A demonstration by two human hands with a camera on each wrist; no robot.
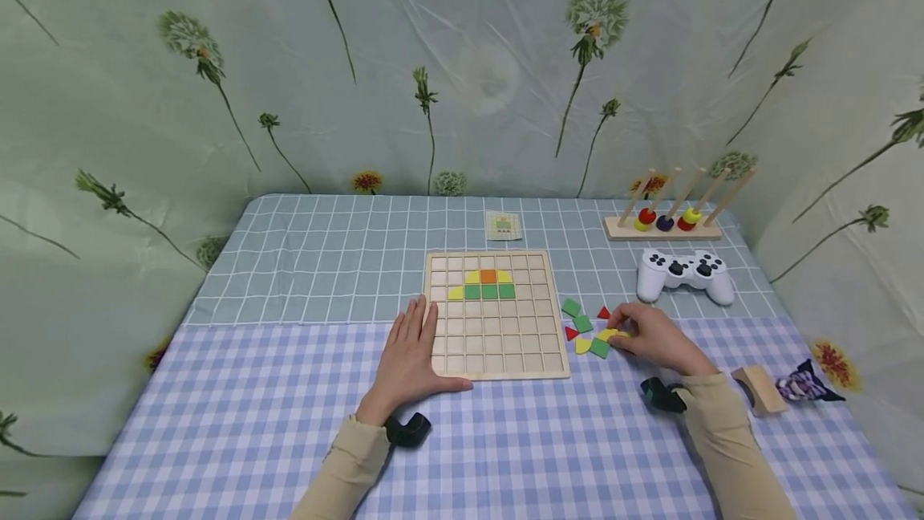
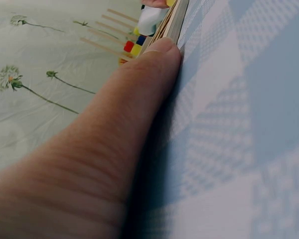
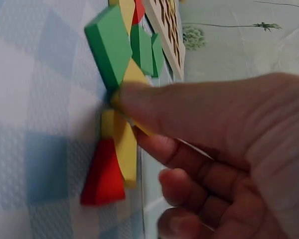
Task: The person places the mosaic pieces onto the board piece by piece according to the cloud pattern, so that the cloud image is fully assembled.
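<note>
My left hand (image 1: 411, 351) rests with fingers straight along the left edge of a wooden grid board (image 1: 498, 343), thumb stretched along its near edge. On the board, yellow quarter-rounds, an orange square (image 1: 488, 276) and a row of green squares (image 1: 489, 292) form a small shape. To the board's right, my right hand (image 1: 653, 337) pinches a yellow quarter-round piece (image 3: 134, 73) between thumb and forefinger, low over the cloth. About it lie loose green squares (image 1: 600, 347), a yellow quarter-round (image 1: 582, 346) and red triangles (image 1: 572, 333); another red piece (image 3: 104, 174) shows in the right wrist view.
A small picture card (image 1: 503, 225) lies behind the board. At the back right stands a peg rack (image 1: 662, 233) with coloured beads, in front of it a white game controller (image 1: 684, 273). A wooden arch block (image 1: 761, 390) and a purple checked bundle (image 1: 803, 384) lie beyond the right forearm.
</note>
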